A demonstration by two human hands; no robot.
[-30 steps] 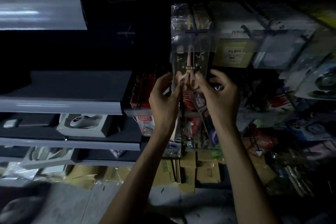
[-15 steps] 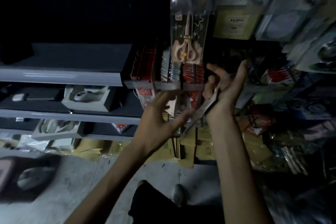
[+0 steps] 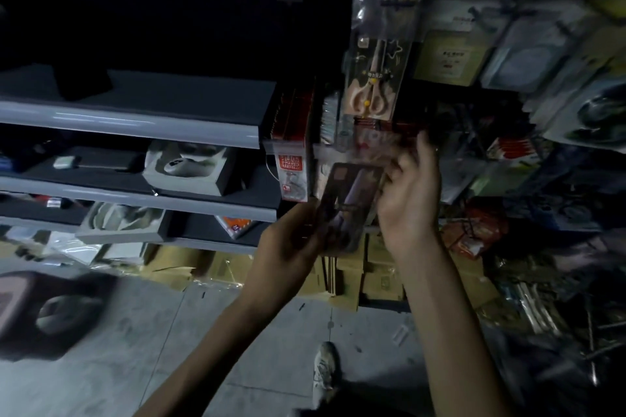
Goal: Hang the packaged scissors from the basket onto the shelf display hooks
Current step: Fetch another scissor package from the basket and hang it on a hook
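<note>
A clear pack with pink-handled scissors (image 3: 372, 78) hangs from a display hook (image 3: 398, 3) at the upper middle of the shelf. Below it I hold a second scissors pack (image 3: 349, 206), dark and blurred, between both hands. My left hand (image 3: 288, 247) grips its lower left edge. My right hand (image 3: 411, 200) holds its upper right side, fingers pointing up. The pack sits well below the hook. The basket is not in view.
Grey shelves (image 3: 135, 122) at left carry boxed white devices (image 3: 189, 167). Red packs (image 3: 293, 159) stand beside the hanging scissors. More hung goods (image 3: 447, 51) crowd the right side. Cardboard boxes (image 3: 379, 278) line the floor; a shoe (image 3: 323, 369) shows below.
Both hands left the hung scissors pack and dropped lower. A second pack, held edge-on by the right hand, is now turned flat and gripped by both hands.
</note>
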